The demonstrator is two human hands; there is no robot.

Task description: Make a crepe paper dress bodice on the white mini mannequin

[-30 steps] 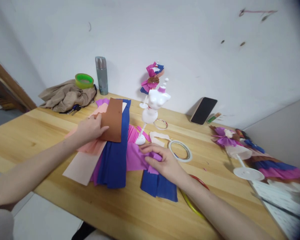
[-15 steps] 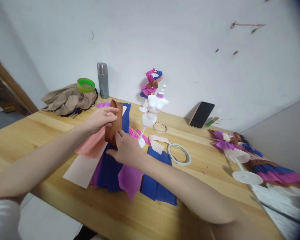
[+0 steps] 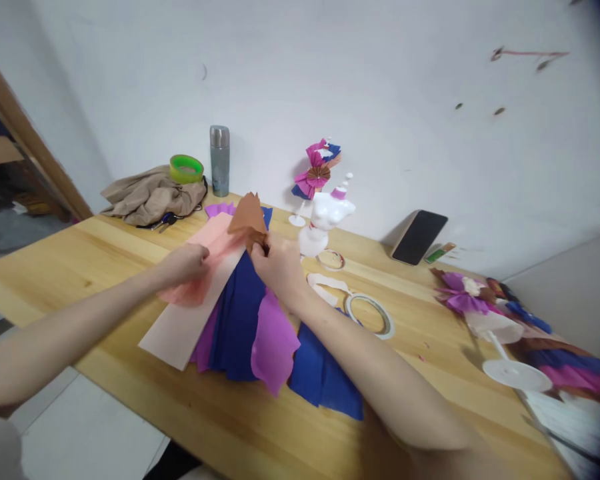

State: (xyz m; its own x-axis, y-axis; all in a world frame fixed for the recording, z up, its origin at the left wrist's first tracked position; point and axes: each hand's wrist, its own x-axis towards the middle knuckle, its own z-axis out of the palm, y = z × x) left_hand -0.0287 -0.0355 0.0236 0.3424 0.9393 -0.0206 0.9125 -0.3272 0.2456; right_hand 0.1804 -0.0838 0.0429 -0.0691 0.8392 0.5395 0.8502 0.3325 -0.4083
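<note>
My right hand (image 3: 279, 267) pinches the lower end of a brown crepe paper piece (image 3: 249, 215), whose upper part stands up and fans out. To its left, my left hand (image 3: 187, 262) is closed at the salmon crepe paper (image 3: 185, 293), seemingly gripping it; its fingertips are partly hidden. A pale pink strip (image 3: 173, 333) lies beneath, next to dark blue crepe paper (image 3: 237, 320) and a purple piece (image 3: 274, 347). Behind my right hand stands a small white dress-form figure (image 3: 327, 212), its stand hidden by the hand.
A white tape roll (image 3: 391, 327) lies right of the blue strips (image 3: 325, 380). Farther back are a decorated figure (image 3: 317, 177), a thermos (image 3: 220, 163), green tape (image 3: 186, 168) on brown cloth (image 3: 150, 197), and a leaning phone (image 3: 420, 237). At right, a paper-dressed figure (image 3: 515, 375) lies over.
My left hand has left the brown paper and moved down-left to the salmon paper, closing. My right hand has risen with the brown paper, which has spread open. The view has shifted slightly left.
</note>
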